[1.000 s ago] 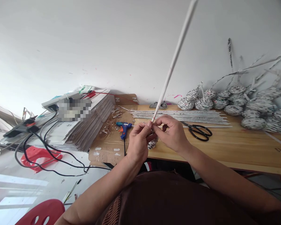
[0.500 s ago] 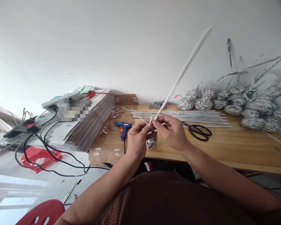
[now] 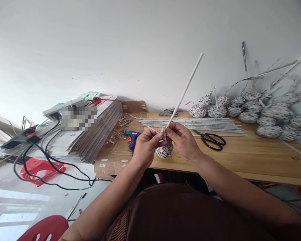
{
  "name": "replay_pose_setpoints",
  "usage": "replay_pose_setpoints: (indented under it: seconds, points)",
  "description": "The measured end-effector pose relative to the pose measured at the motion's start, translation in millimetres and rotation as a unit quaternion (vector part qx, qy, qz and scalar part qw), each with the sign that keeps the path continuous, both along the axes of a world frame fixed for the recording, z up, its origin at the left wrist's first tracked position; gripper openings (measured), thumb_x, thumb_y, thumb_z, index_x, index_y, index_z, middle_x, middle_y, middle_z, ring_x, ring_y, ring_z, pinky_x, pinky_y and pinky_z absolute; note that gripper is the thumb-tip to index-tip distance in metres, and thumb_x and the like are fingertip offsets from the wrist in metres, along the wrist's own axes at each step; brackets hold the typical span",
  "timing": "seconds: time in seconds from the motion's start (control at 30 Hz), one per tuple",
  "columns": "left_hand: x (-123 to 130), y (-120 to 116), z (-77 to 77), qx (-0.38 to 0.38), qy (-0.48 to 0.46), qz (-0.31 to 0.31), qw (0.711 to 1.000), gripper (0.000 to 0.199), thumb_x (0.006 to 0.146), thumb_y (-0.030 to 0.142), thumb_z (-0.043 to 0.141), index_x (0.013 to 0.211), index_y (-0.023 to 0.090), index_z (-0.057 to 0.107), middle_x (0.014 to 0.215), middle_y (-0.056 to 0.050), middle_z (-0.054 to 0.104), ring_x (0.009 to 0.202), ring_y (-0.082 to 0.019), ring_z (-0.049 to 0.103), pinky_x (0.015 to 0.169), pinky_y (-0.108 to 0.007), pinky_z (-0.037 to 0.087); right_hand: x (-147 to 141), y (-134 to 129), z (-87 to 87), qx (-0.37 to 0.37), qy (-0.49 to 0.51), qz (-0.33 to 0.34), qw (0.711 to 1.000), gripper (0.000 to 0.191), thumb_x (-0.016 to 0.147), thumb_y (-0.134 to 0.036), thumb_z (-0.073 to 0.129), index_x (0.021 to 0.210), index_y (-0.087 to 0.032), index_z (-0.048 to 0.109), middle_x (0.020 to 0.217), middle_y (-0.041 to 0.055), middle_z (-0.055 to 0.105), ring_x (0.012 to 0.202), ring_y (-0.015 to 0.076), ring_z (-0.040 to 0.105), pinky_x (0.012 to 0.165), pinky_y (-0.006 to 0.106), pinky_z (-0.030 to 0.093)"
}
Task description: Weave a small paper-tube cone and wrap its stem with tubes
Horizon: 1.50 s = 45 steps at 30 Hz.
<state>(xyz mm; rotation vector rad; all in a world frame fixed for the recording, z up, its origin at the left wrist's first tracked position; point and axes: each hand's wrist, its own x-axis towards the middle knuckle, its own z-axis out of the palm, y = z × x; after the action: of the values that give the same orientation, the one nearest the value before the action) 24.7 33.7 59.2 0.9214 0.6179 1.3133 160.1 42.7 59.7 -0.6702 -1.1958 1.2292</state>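
Observation:
A small woven paper gourd (image 3: 164, 151) in black and white sits on the wooden table under my hands, its top hidden by my fingers. My left hand (image 3: 147, 144) pinches the neck of the gourd between thumb and fingers. My right hand (image 3: 182, 139) is closed on the lower end of a long white rolled-paper tube (image 3: 187, 88), which rises up and to the right. Another short paper end (image 3: 152, 128) pokes out above my left fingers. The exact meeting of tube and gourd lies behind my fingertips.
Behind my hands lies a row of paper tubes (image 3: 198, 124). Black-handled scissors (image 3: 213, 141) rest to the right, and finished woven gourds (image 3: 266, 115) crowd the back right. A blue glue gun (image 3: 133, 139) lies on cardboard (image 3: 110, 167), beside stacked paper (image 3: 95, 134) and cables.
The white tube has swung lower and its upper end moved left. More of the woven gourd shows under my hands. Both hands keep their pinch at about the same place.

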Motion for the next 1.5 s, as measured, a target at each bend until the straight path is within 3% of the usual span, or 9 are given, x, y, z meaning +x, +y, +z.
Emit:
replay_pose_setpoints:
  seconds: [0.2, 0.37, 0.47, 0.57, 0.73, 0.87, 1.07, 1.2, 1.5]
  points:
    - [-15, 3, 6.6, -0.028, 0.023, -0.108, 0.993, 0.028, 0.061, 0.022, 0.089, 0.077, 0.013, 0.068, 0.076, -0.001, 0.068, 0.072, -0.014, 0.070, 0.068, -0.025, 0.061, 2, 1, -5.3, -0.025, 0.084, 0.100, 0.991, 0.021, 0.070, -0.032, 0.085, 0.076, -0.024, 0.066, 0.074, -0.0039, 0.062, 0.064, 0.0097, 0.053, 0.056, 0.022, 0.043]
    - [-15, 0, 8.1, -0.021, 0.036, -0.133, 0.990, 0.026, 0.062, 0.018, 0.088, 0.076, 0.014, 0.066, 0.072, 0.001, 0.067, 0.066, -0.012, 0.068, 0.061, -0.024, 0.061, 9, 2, -5.3, -0.044, 0.080, 0.172, 0.981, 0.021, 0.068, -0.031, 0.086, 0.075, -0.022, 0.068, 0.079, -0.0024, 0.061, 0.067, 0.0097, 0.054, 0.054, 0.022, 0.043]
    - [-12, -3, 7.8, -0.023, 0.042, -0.125, 0.991, 0.030, 0.061, 0.017, 0.088, 0.084, 0.015, 0.069, 0.075, 0.000, 0.069, 0.067, -0.012, 0.068, 0.061, -0.024, 0.061, 12, 4, -4.8, -0.059, 0.074, 0.198, 0.976, 0.031, 0.065, -0.031, 0.088, 0.087, -0.024, 0.067, 0.083, -0.0030, 0.060, 0.068, 0.0097, 0.056, 0.054, 0.021, 0.045]
    - [-6, -6, 7.4, -0.019, 0.041, -0.076, 0.996, 0.029, 0.060, 0.021, 0.089, 0.081, 0.013, 0.071, 0.080, -0.002, 0.071, 0.068, -0.013, 0.069, 0.063, -0.025, 0.061, 12, 7, -5.2, -0.065, 0.055, 0.170, 0.982, 0.040, 0.063, -0.036, 0.089, 0.092, -0.024, 0.063, 0.084, -0.0028, 0.061, 0.069, 0.0102, 0.057, 0.053, 0.020, 0.045]
    - [1, -6, 7.1, -0.016, 0.027, 0.062, 0.998, 0.028, 0.057, 0.025, 0.090, 0.068, 0.013, 0.068, 0.076, -0.002, 0.071, 0.066, -0.013, 0.068, 0.059, -0.023, 0.059, 5, 3, -5.5, -0.007, -0.022, 0.015, 1.000, 0.033, 0.076, -0.047, 0.078, 0.073, -0.019, 0.062, 0.060, -0.0047, 0.054, 0.052, 0.0070, 0.044, 0.047, 0.021, 0.036]
    - [2, -4, 6.6, -0.021, 0.027, 0.093, 0.995, 0.030, 0.056, 0.025, 0.090, 0.070, 0.012, 0.067, 0.075, -0.002, 0.071, 0.066, -0.013, 0.068, 0.060, -0.025, 0.059, 2, -6, -2.1, 0.033, -0.051, -0.041, 0.997, 0.024, 0.078, -0.043, 0.076, 0.079, -0.020, 0.069, 0.069, -0.0009, 0.064, 0.059, 0.0098, 0.053, 0.053, 0.024, 0.044]
    - [-3, -5, 8.6, -0.028, 0.029, 0.077, 0.996, 0.031, 0.054, 0.024, 0.091, 0.069, 0.012, 0.066, 0.074, -0.002, 0.071, 0.064, -0.013, 0.068, 0.061, -0.026, 0.060, 2, -8, -1.2, -0.008, -0.034, -0.045, 0.998, 0.024, 0.063, -0.038, 0.087, 0.074, -0.021, 0.073, 0.074, 0.0011, 0.071, 0.065, 0.0132, 0.060, 0.060, 0.028, 0.051]
    - [-9, -8, 12.3, -0.030, 0.038, 0.045, 0.998, 0.030, 0.054, 0.023, 0.091, 0.069, 0.012, 0.068, 0.073, -0.003, 0.071, 0.065, -0.013, 0.068, 0.065, -0.028, 0.062, 0, -10, 1.6, -0.035, -0.010, -0.028, 0.999, 0.022, 0.065, -0.038, 0.085, 0.071, -0.021, 0.073, 0.068, -0.0007, 0.068, 0.059, 0.0106, 0.055, 0.058, 0.027, 0.049]
    - [-7, -11, 9.5, -0.026, 0.010, 0.042, 0.999, 0.029, 0.062, 0.025, 0.088, 0.079, 0.014, 0.067, 0.076, -0.001, 0.069, 0.070, -0.012, 0.067, 0.066, -0.027, 0.061, -5, -14, 1.8, -0.041, 0.033, 0.017, 0.998, 0.021, 0.073, -0.038, 0.080, 0.075, -0.020, 0.068, 0.071, -0.0018, 0.064, 0.064, 0.0104, 0.054, 0.062, 0.026, 0.047]
